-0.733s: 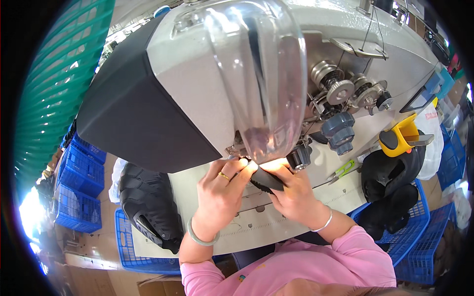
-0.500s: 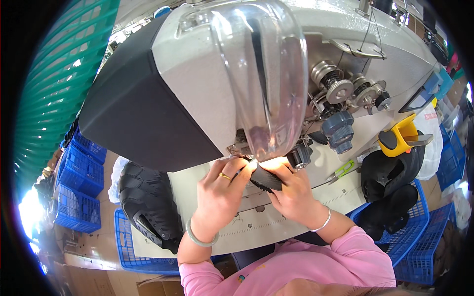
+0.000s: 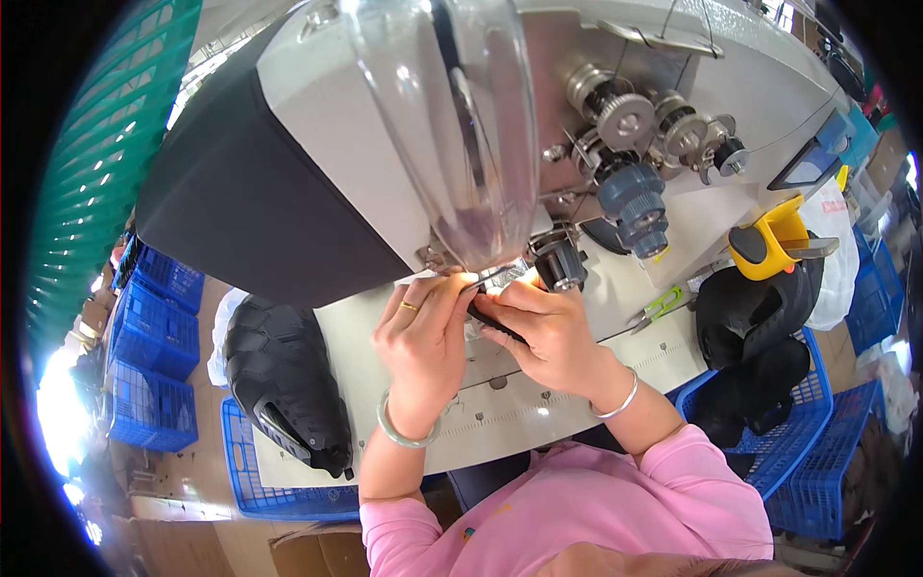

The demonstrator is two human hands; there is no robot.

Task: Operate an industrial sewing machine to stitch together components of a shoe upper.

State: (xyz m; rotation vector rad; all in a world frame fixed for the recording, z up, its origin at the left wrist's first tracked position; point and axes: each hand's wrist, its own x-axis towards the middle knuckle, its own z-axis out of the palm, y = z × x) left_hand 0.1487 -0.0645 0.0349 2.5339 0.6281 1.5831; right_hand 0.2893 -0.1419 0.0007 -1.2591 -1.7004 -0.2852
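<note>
Both my hands work close below the needle area of a large sewing machine. Between them is a small black piece of material, mostly covered by my fingers. My left hand, with a gold ring, pinches its upper left end with thumb and forefinger. On the other side, my right hand is closed round the piece, fingers curled. A clear plastic guard hangs over the spot, and the needle itself cannot be made out.
Black molded shoe-like pieces lie at the table's left. Green-handled thread snips, a yellow holder and more black pieces are on the right. Blue crates stand on the floor; tension knobs jut from the machine.
The black piece has turned and now shows less between my fingers. My right hand has closed further round it. The machine has shifted up and left in the view.
</note>
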